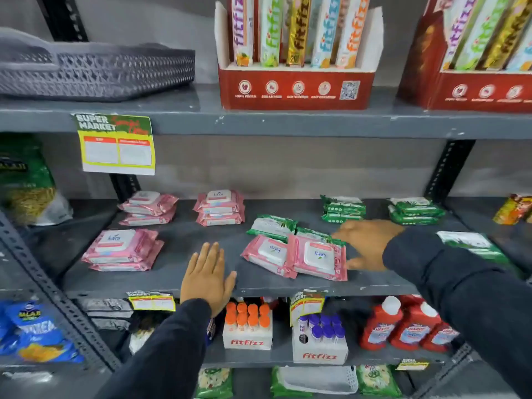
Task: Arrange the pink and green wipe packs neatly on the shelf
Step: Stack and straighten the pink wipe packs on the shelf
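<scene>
On the grey middle shelf point(178, 272), pink wipe packs sit in neat stacks at front left point(122, 250), back left point(148, 208) and back centre point(220, 208). Two loose pink packs point(299, 256) lie askew in the middle, overlapping loose green packs point(272, 227). Green stacks stand at back centre-right point(342, 209) and back right point(414, 211); another green pack point(472, 244) lies at front right. My left hand point(208, 279) rests flat and open on the shelf's front edge. My right hand point(367, 243) is open, its fingers spread beside the right pink pack, touching its edge.
The shelf above holds a grey basket point(95, 72) and red boxes of Fitfizz tubes point(296, 53). Below are Fitfizz bottle boxes point(247, 326) and red bottles point(403, 326). Snack bags point(26, 180) fill the left bay. Dark uprights point(449, 168) frame the shelf.
</scene>
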The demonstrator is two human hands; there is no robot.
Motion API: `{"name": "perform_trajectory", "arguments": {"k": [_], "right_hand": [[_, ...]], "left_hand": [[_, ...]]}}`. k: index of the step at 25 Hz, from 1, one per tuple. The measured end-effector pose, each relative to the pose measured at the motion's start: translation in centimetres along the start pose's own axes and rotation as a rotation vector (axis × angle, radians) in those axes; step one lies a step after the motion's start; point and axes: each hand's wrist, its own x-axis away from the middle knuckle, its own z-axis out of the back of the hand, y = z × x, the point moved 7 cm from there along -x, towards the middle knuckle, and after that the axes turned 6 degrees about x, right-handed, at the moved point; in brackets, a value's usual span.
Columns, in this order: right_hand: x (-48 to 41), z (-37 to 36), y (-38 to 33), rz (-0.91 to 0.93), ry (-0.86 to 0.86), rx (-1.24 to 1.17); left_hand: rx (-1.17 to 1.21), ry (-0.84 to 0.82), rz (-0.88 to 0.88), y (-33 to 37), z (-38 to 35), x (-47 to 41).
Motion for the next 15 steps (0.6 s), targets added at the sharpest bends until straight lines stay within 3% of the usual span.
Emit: {"name": "perform_trajectory", "arguments": {"k": [8,15], "right_hand": [[-4.0,-5.3,0.2,-0.157,-0.024,-0.338],[-5.2,-8.7,0.7,-0.143,-0.042,-0.411]], "left_hand": [[0.044,-0.111,0.041,-2.5,-3.8,0.3],[-0.005,-0.135,0.018,-4.5,-4.1,0.7]]}}
